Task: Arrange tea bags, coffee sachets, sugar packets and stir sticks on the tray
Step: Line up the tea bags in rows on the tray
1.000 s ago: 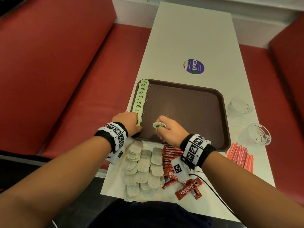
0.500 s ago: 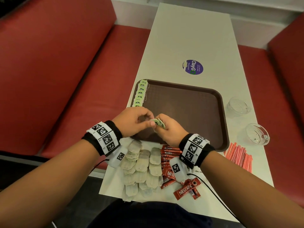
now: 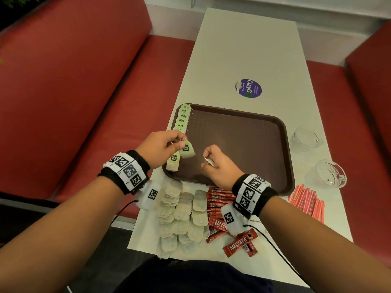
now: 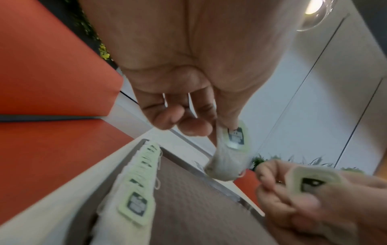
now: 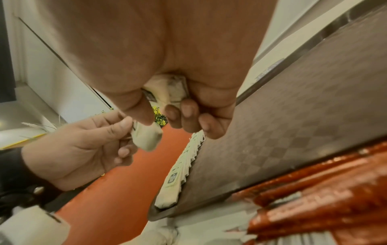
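Observation:
The brown tray (image 3: 243, 144) lies on the white table. A row of green-tagged tea bags (image 3: 183, 119) runs along its left edge, also seen in the left wrist view (image 4: 136, 190). Above the tray's near left corner my left hand (image 3: 179, 142) pinches one tea bag (image 3: 186, 150) by thumb and fingers (image 4: 230, 149). My right hand (image 3: 206, 161) hovers just right of it, fingers curled round another tea bag (image 5: 169, 92). The two hands are a little apart.
Near the table's front edge lie a pile of loose tea bags (image 3: 182, 214), red coffee sachets (image 3: 218, 208) and red stir sticks (image 3: 306, 201). Two glass bowls (image 3: 304, 138) (image 3: 330, 174) stand right of the tray. Red benches flank the table.
My left hand left the row on the tray, met my right hand and took a tea bag from it. The hands have now drawn apart.

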A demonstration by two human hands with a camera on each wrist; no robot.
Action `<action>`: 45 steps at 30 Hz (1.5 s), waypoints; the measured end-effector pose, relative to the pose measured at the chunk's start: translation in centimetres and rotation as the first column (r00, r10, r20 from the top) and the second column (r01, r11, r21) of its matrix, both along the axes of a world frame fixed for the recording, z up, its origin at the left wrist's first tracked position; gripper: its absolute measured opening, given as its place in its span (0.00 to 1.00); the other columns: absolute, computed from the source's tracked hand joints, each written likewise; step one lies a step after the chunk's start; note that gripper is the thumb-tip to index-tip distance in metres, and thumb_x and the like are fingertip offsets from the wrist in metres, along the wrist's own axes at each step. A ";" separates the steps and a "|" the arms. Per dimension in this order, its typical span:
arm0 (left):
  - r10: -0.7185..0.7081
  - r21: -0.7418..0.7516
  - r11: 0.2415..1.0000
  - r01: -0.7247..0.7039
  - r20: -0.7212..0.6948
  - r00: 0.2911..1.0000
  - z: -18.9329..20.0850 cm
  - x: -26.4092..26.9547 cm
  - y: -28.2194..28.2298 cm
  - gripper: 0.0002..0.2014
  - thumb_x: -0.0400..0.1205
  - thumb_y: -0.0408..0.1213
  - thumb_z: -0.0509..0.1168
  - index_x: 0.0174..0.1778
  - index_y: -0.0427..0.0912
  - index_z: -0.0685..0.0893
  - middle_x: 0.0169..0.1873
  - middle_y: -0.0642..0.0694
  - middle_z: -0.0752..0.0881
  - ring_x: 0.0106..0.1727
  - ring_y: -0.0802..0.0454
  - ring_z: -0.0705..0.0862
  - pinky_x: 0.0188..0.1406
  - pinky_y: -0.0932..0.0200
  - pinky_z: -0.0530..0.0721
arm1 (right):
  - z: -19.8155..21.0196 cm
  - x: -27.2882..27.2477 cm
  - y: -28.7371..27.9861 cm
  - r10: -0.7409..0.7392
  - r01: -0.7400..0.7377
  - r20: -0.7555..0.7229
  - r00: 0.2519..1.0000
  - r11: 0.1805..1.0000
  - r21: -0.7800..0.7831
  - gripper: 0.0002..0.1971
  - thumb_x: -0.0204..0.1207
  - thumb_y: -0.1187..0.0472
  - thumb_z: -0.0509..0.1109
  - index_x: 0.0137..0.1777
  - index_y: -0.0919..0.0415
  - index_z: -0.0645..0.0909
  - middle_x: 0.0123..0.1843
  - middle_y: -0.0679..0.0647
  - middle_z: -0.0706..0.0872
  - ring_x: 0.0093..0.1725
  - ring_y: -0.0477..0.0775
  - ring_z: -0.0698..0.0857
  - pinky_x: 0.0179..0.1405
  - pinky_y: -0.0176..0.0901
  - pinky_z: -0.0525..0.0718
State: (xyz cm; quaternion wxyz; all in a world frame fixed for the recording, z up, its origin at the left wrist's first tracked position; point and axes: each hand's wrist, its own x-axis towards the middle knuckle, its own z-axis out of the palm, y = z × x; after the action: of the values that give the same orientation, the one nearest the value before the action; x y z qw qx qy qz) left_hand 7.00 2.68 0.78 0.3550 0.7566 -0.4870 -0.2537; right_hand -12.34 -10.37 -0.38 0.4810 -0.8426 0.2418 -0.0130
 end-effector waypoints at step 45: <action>-0.150 0.057 0.988 0.144 0.102 0.983 -0.2 -3.0 -5.6 0.07 0.78 0.44 0.76 0.48 0.48 0.91 0.37 0.52 0.88 0.40 0.58 0.84 0.42 0.59 0.81 | 0.1 0.6 -2.9 -0.314 0.297 0.211 0.926 0.949 0.110 0.06 0.76 0.54 0.79 0.51 0.51 0.87 0.43 0.50 0.90 0.44 0.55 0.88 0.47 0.59 0.90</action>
State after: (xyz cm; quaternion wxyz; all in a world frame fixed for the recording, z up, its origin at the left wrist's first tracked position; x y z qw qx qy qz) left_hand 4.04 -2.97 0.60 0.2901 0.7395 -0.5532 -0.2509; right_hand -11.76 -13.29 -0.25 0.5291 -0.7688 0.3142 -0.1741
